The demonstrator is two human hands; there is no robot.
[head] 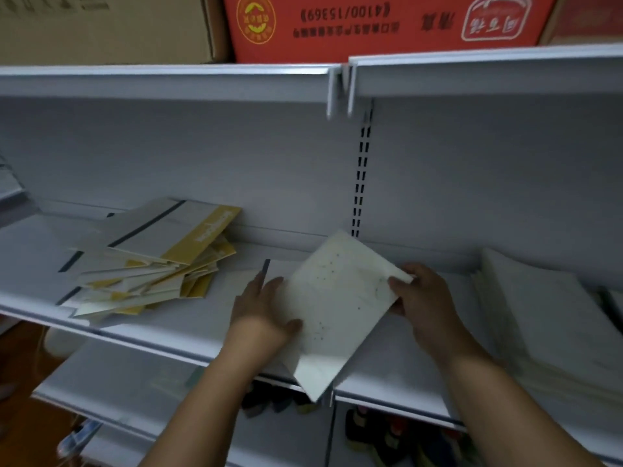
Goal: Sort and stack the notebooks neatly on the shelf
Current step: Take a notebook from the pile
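A white notebook (pixel 337 298) with small dark specks on its cover hangs tilted over the middle of the white shelf (pixel 188 325), its lower corner past the front edge. My left hand (pixel 266 308) holds its left edge, thumb on the cover and fingers stretched along it. My right hand (pixel 421 298) pinches its right corner. A messy heap of white and yellow notebooks (pixel 155 261) lies on the shelf to the left. On the right sits a neater stack of white notebooks (pixel 546 318).
The shelf board above (pixel 168 82) carries a red carton (pixel 387 25) and a brown carton (pixel 101 25). A slotted upright (pixel 362 170) divides the back panel. A lower shelf (pixel 135 382) juts out below, with dark items underneath.
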